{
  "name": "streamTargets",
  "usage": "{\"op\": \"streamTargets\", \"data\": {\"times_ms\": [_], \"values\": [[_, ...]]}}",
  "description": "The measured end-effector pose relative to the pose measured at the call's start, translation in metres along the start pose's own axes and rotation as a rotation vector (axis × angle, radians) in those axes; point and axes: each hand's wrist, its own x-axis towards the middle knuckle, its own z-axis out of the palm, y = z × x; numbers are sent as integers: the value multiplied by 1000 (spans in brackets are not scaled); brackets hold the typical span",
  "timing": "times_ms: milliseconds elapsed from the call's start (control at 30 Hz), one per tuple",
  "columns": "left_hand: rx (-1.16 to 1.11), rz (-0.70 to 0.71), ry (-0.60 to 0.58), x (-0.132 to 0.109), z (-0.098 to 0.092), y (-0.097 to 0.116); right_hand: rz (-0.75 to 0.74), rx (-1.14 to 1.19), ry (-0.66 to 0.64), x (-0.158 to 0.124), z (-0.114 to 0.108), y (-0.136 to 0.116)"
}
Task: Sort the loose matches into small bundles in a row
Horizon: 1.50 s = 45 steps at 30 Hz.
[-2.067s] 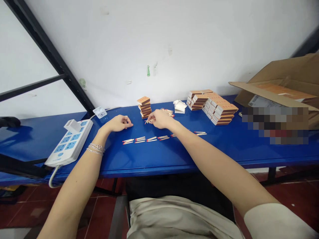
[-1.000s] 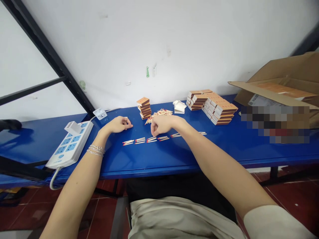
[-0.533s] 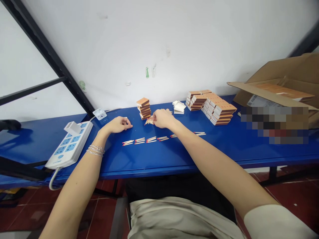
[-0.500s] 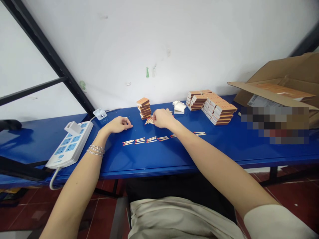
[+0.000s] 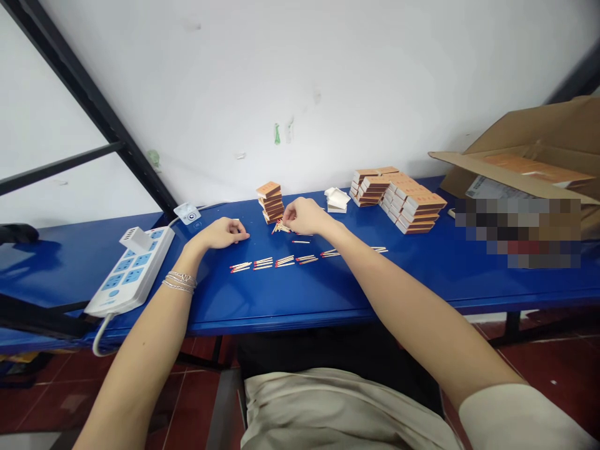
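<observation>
My right hand [image 5: 305, 215] reaches to the loose match pile [image 5: 280, 227], its fingertips pinched on a match at the pile's edge. The palm hides part of the pile. On the left, my left hand [image 5: 225, 234] rests on the table with curled fingers pressed together; whether anything is between them is hidden. A single match [image 5: 300, 242] lies apart below my right hand. Nearer to me, small groups of matches [image 5: 263, 264] lie in a row, red heads to the left. My right forearm covers part of that row. Behind the pile stands a stack of matchboxes [image 5: 269, 203].
White empty matchbox trays [image 5: 337, 200] sit near the wall. A larger block of stacked matchboxes [image 5: 398, 197] is to their right. An open cardboard box [image 5: 520, 144] occupies the right end, and a white power strip [image 5: 134, 272] lies at the left of the blue table [image 5: 290, 300].
My right hand has shifted slightly at the pile, and a single match now shows on the table below it. My left hand stays in place.
</observation>
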Motion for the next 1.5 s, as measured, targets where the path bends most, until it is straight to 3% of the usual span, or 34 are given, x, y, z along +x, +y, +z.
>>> {"op": "streamTargets", "data": {"times_ms": [167, 333, 467, 1500], "values": [[11, 10, -1, 3, 0, -6, -29, 13, -65, -3, -13, 0], [8, 8, -2, 4, 0, -9, -24, -105, -412, -11, -30, -2], [-5, 4, -2, 3, 0, -6, -22, -234, -551, -15, -32, -5], [7, 13, 0, 1, 0, -2, -73, -246, -623, -16, -29, -6]]}}
